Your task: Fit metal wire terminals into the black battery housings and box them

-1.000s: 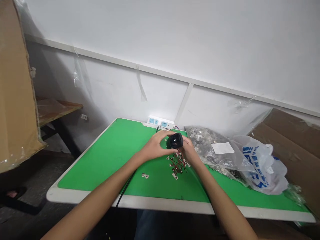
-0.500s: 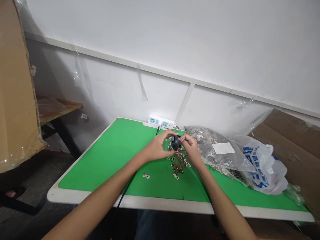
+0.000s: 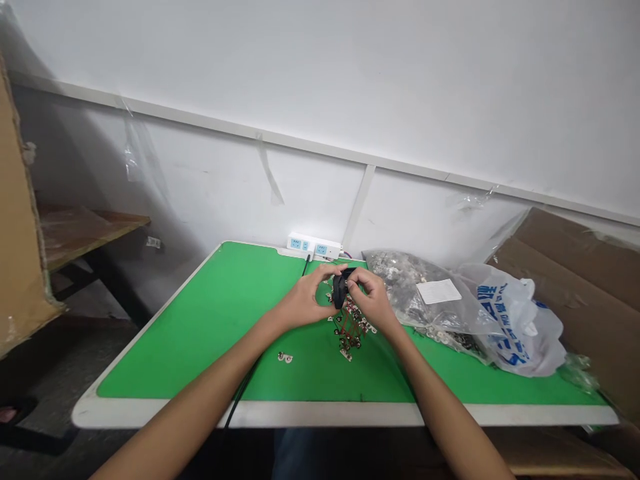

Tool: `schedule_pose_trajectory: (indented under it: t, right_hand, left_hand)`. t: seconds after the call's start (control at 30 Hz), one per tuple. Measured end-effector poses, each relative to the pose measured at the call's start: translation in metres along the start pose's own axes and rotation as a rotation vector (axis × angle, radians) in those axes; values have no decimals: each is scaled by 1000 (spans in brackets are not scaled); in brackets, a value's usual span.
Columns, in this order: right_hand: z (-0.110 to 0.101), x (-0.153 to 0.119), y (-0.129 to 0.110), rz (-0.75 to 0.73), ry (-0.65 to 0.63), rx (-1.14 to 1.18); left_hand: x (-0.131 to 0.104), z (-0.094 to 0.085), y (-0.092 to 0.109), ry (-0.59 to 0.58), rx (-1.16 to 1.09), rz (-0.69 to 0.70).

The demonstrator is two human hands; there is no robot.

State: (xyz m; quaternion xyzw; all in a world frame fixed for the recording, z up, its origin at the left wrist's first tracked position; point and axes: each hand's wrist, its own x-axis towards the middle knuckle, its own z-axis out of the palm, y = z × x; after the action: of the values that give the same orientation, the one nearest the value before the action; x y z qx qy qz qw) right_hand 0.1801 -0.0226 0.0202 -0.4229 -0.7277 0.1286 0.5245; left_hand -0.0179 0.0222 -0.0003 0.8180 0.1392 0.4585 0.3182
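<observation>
A round black plastic part is held up over the green table top. My left hand grips its rim from the left, thumb below and fingers above. From the right, the fingertips of my right hand are pinched together at the part's inner side; whatever is between them is too small and hidden to make out. Below the hands lies a pile of small metal pieces with red and dark wires. One small metal piece lies apart, left of the pile.
A white power strip with a black plug stands at the table's back edge. To the right are a clear bag of metal parts and a white plastic bag. Cardboard leans at far right. A black cable crosses the front edge.
The black part has been turned in my left hand and now shows more edge-on. My right fingers stay at its inner side. The whole view has shifted slightly.
</observation>
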Motion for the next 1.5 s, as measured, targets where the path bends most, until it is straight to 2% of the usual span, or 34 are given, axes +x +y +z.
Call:
schedule_pose_trajectory:
  t: [0.23, 0.4, 0.73, 0.83, 1.1, 1.3, 1.5]
  right_hand:
    - [2, -1, -1, 3, 22, 9]
    - [4, -1, -1, 66, 13, 57]
    - [9, 1, 9, 474, -95, 607]
    - [7, 1, 5, 536, -148, 687]
    - [-9, 1, 9, 547, -246, 680]
    - [-13, 1, 12, 547, -290, 661]
    - [-17, 2, 5, 557, -309, 671]
  left_hand:
    - [-1, 1, 0, -7, 4, 0]
    - [-1, -1, 4, -4, 113, -4]
    - [4, -3, 16, 41, 145, -2]
    - [5, -2, 17, 38, 129, 0]
    - [6, -2, 21, 9, 109, 19]
    - [6, -1, 22, 8, 81, -12]
    - [7, -2, 23, -12, 93, 16]
